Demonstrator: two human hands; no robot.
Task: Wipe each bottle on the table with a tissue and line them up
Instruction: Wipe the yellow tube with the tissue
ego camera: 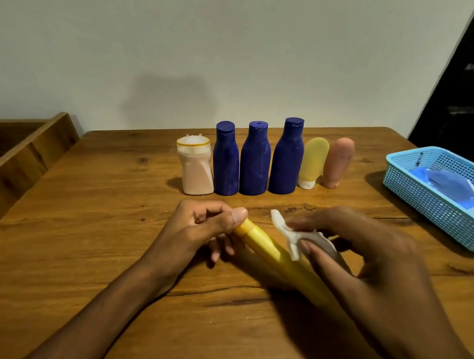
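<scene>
Wooden table [94, 231]: yellow bottle [270, 252] lying diagonal, cap far-left, fingers of both hands gripping

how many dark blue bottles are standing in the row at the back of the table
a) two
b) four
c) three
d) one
c) three: dark blue bottles stand side by side between the pale pink bottle on the left and the upside-down yellow tube on the right.
</scene>
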